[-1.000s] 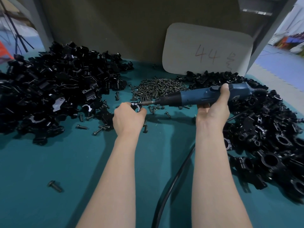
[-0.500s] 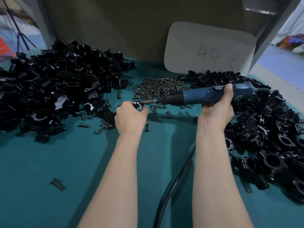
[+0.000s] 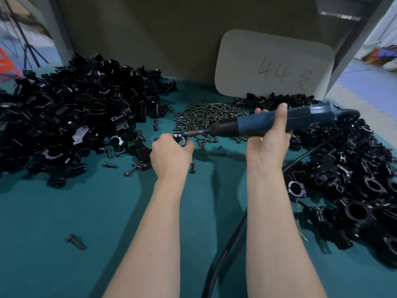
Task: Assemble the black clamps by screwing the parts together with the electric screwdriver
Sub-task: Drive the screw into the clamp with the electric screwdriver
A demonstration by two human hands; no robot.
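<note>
Screw-driving step in hand: left hand [image 3: 171, 154] pinches a small black clamp [image 3: 180, 137] between curled fingers, just above the teal worktop [image 3: 64, 211], in front of the loose screw pile [image 3: 206, 116]. Right hand [image 3: 268, 145] is wrapped round the blue electric screwdriver [image 3: 285, 122], held roughly level with the thumb over the top of the body; its bit [image 3: 193, 132] meets the clamp's right side, apparently on a screw head, too small to confirm. Unassembled black parts [image 3: 75, 117] heaped left, more clamp pieces [image 3: 348, 179] heaped right, some looking already joined. The tool's cord [image 3: 225, 248] runs down between the forearms. Next move likely calls for keeping bit and screw in line while driving, with the clamp gripped firm against twist.
</note>
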